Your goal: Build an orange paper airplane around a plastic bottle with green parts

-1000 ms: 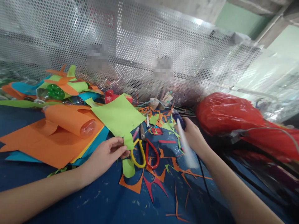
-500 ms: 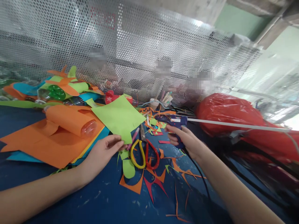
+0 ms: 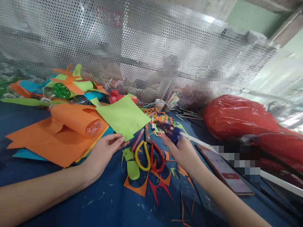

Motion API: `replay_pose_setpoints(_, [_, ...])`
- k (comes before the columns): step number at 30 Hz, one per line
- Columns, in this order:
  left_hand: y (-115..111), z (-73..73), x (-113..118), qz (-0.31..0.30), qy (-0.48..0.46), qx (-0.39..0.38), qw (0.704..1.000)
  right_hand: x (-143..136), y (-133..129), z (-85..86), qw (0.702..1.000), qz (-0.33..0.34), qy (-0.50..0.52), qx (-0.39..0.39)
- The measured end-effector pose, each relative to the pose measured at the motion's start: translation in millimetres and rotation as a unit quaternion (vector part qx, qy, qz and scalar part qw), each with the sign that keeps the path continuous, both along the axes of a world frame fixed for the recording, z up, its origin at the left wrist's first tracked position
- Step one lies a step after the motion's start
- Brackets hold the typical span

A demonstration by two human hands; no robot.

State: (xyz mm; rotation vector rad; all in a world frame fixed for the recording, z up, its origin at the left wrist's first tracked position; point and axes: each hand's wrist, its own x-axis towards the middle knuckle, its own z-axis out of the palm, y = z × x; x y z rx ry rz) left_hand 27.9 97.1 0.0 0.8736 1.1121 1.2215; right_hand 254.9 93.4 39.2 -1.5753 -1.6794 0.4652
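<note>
My left hand (image 3: 107, 151) pinches a tab at the near corner of a lime-green paper sheet (image 3: 123, 116), which it holds up off the table. My right hand (image 3: 181, 151) is wrapped round a dark blue glue gun (image 3: 174, 133); a long white glue stick (image 3: 201, 143) sticks out of its back. The gun's nozzle points left, towards the green sheet, with a gap between them. Scissors (image 3: 157, 157) with one yellow and one red handle lie between my hands, beside a pink marker (image 3: 137, 140).
Orange sheets (image 3: 56, 142) with a paper-wrapped bottle (image 3: 73, 118) lie at left, decorated bottles (image 3: 73, 83) behind. Paper scraps (image 3: 136, 186) surround the scissors. A phone (image 3: 226, 171) lies right, near a red plastic bag (image 3: 236, 116). Cups of pens (image 3: 169, 104) stand before a perforated metal screen (image 3: 146, 47).
My right hand has turned the glue gun so its glue stick slants down to the right, and has moved slightly nearer me. A phone has come into view. My left hand keeps the sheet.
</note>
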Motion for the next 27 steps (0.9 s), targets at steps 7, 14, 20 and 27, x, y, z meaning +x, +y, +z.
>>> replay_pose_setpoints(7, [1, -4.5, -4, -0.056, 0.113, 0.071, 0.989, 15, 18, -7.3, 0.973, -0.009, 0.21, -0.098])
replay_pose_setpoints(14, [5, -0.3, -9, -0.152, 0.379, 0.189, 0.893, 11, 18, -12.5, 0.942, -0.006, 0.32, -0.096])
replay_pose_setpoints(20, [7, 12.0, -8, -0.123, 0.521, 0.286, 0.795, 8, 16, -10.2, 0.949, 0.006, 0.299, -0.099])
replay_pose_setpoints(27, [38, 48.8, 19, -0.096, 0.521, 0.467, 0.708, 5, 10, -9.6, 0.942, 0.054, 0.309, -0.117])
